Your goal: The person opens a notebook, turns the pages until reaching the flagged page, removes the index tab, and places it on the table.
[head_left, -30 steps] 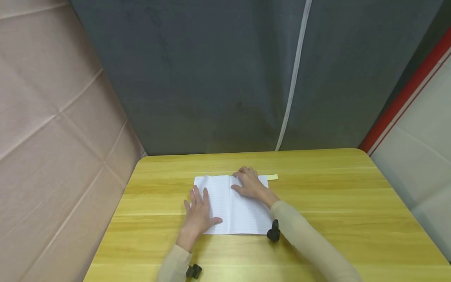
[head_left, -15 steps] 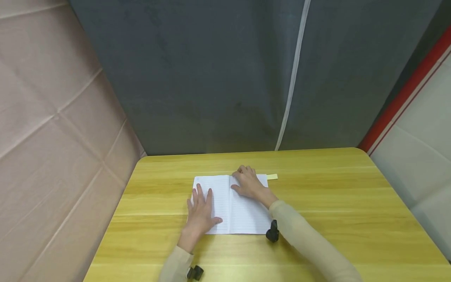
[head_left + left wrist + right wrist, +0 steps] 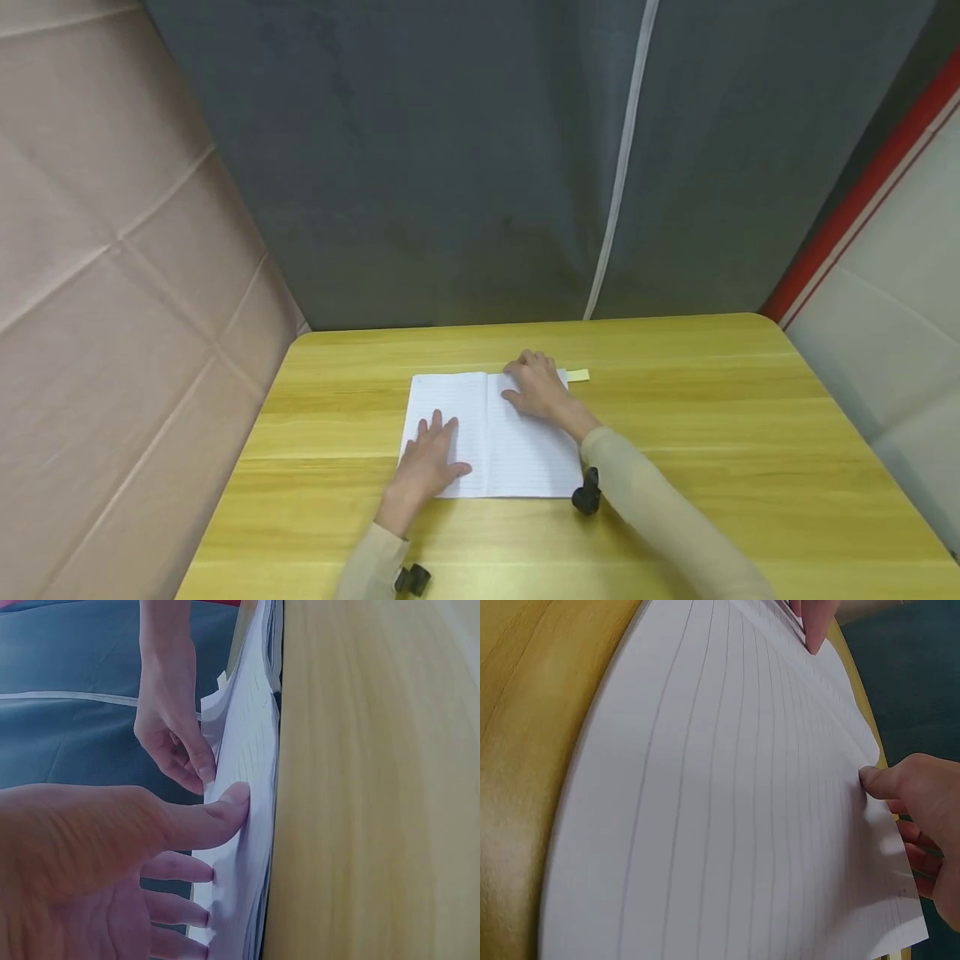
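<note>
Notebook: an open lined notebook (image 3: 491, 433) lies flat on the worktop (image 3: 720, 433), under both my hands.
Left hand: my left hand (image 3: 427, 462) rests flat on the left page, fingers straight and spread, thumb (image 3: 214, 817) pressing the paper.
Right hand: my right hand (image 3: 538, 387) sits on the far part of the right page, fingers curled at the page's far edge; the thumb (image 3: 877, 780) touches the sheet. Whether it pinches a leaf, I cannot tell.
Sticky tab: a small pale yellow slip (image 3: 577, 376) lies just beyond my right hand, beside the notebook's far right corner.
Backdrop: a grey curtain (image 3: 450, 167) hangs beyond the worktop.
</note>
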